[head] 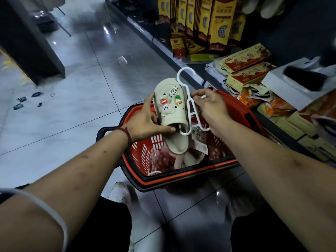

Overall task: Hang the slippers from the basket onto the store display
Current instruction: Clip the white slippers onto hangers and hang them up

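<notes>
Item: cream perforated rubber slipper with cartoon charms, gripped by curled left hand fingers. White plastic hook hanger, pinched by right hand fingers, touching slipper. Not yet hung; pale pink slippers remain below fingers in red plastic basket.

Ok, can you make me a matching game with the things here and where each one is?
Things:
1. cream slipper
2. white hanger
3. red basket
4. yellow boxes

Places:
A. standing on the floor
B. held in the right hand
C. piled on the shelf
D. held in the left hand

Pairs: 1-D, 2-B, 3-A, 4-C
</notes>
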